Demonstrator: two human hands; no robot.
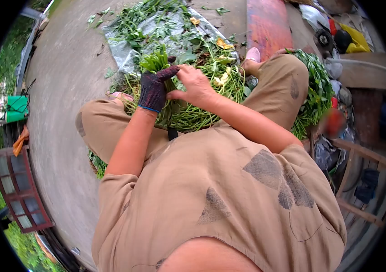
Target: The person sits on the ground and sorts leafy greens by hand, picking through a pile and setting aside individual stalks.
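My left hand, in a dark knitted glove with a blue cuff edge, is wrapped round a bundle of green stems whose cut ends point up and away from me. Bare and close beside it on the right, my right hand has its fingers apart, with the fingertips near the gloved thumb and the thumb by the stems below. Loose long stems lie in a heap between my legs, under both hands. Some yellow leaves show among them.
Beyond the heap, a pale plastic sheet bears scattered leafy cuttings. Leafy greens lie beside my right knee. Bags, a wooden frame and a reddish board are on the right. A window frame stands far left.
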